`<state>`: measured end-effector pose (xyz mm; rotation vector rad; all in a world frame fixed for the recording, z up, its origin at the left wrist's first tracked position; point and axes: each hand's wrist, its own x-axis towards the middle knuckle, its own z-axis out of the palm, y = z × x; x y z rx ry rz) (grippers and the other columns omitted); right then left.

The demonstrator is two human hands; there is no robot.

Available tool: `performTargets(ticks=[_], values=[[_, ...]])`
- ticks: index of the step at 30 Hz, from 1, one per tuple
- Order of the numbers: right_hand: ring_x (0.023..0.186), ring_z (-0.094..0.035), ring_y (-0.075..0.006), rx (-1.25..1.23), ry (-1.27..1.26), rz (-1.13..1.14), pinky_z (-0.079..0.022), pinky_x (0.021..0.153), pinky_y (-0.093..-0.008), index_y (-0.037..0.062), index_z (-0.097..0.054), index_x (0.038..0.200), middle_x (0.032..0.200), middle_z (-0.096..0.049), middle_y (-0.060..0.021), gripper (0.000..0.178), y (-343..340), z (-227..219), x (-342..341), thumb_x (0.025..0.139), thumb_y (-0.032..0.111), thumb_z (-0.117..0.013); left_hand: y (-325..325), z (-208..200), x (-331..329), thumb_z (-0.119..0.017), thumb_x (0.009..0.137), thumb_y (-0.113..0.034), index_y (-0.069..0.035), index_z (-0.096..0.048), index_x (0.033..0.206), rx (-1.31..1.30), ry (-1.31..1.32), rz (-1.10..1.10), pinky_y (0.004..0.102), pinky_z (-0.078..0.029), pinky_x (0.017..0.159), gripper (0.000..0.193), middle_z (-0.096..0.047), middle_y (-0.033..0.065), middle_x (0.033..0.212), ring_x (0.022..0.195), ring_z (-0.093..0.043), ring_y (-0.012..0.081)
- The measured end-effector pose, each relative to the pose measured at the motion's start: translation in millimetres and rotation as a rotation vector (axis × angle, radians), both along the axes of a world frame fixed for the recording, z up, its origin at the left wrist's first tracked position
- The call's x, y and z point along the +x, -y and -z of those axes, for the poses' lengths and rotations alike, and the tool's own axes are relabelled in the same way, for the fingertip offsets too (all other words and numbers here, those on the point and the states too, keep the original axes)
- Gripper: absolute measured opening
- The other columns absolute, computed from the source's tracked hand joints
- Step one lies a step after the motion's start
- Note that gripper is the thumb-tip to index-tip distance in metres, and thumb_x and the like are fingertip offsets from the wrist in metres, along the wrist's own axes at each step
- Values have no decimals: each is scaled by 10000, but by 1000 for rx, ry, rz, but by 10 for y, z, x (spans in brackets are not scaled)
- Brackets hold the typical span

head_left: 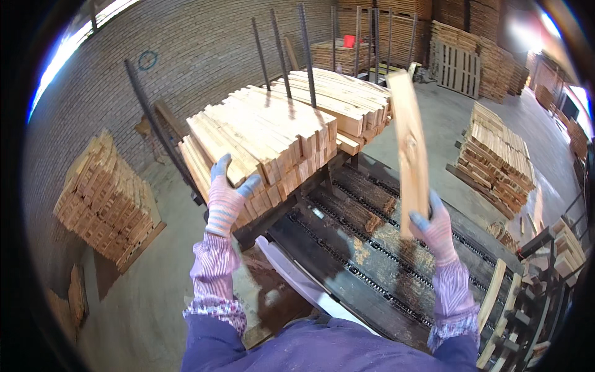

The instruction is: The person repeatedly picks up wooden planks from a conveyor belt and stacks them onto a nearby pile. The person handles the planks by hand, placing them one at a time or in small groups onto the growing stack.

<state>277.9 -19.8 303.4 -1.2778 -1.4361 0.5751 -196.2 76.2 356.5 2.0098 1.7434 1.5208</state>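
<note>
That right hand [436, 228] grips 1 knotted plank [410, 149] near its end, probably for leverage; the left hand [228, 193], splayed, seemingly steadies the plank stack [257, 127].

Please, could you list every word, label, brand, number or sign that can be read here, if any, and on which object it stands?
None can be read.
Board in the right hand: wood grain and a knot, no visible lettering.
Brick wall: no readable text.
Red object at the back: too small to tell.
</note>
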Motion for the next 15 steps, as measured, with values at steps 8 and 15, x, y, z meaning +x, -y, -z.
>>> performTargets(ticks=[8,15], values=[[932,-729,-378,194,708,120,-574,847,-488,198,-411,1595,1017,-740,-207,759,-2470,-893,-779,918,299,-740,102,-55,198,-854,829,-187,28,-469,1486,186,101,46,435,-339,1223,791,-434,259,1571,1477,-412,380],[1092,-697,-388,-124,1358,-66,-578,928,-488,286,-590,1458,1199,-677,-156,592,-3384,-1117,-1263,915,83,-707,611,-219,131,-739,910,-70,5,-557,1425,-180,-36,904,434,-536,988,551,-590,141,1392,1129,-659,280]])
